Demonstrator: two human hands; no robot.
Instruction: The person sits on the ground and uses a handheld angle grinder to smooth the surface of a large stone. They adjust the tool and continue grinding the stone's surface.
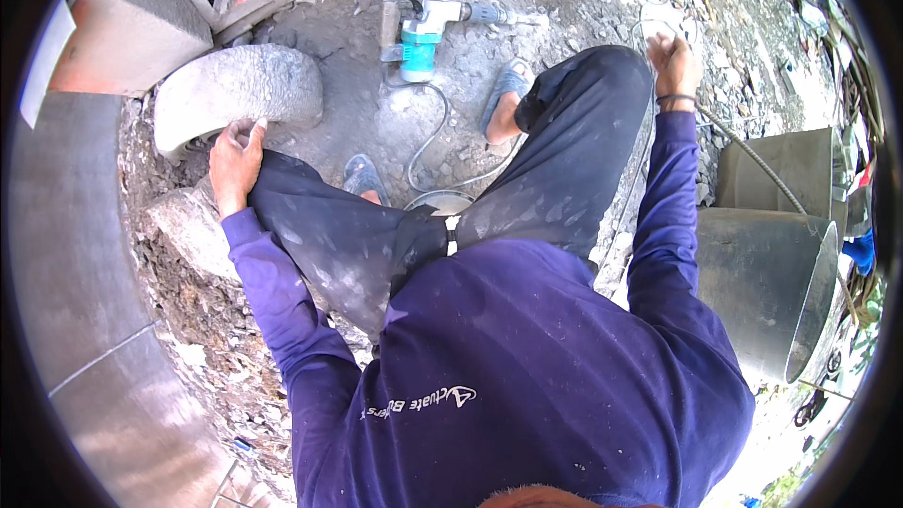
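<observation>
Here the person crouches over rubble-strewn ground, knees spread, seen from above. The left hand (235,162) sits at the left of the frame, middle height, resting on the left knee with its fingers (246,133) loosely spread and flat, gripping nothing; its fingertips lie just beside the rounded grey concrete chunk (240,89) that fills the upper left. The right hand (673,58) reaches out at the upper right, beyond the right knee, its fingers curled downward among white cable loops (658,23) on the ground; whether they actually close on the cable cannot be told. A dark band circles that wrist. At the upper centre of the frame lies a teal and grey power drill (425,33) on its side on the dusty ground, well apart from both hands, its grey cord (435,136) snaking down between the two sandalled feet. At the right edge stand two grey metal buckets (767,287), one behind the other, with a rope crossing above them.
</observation>
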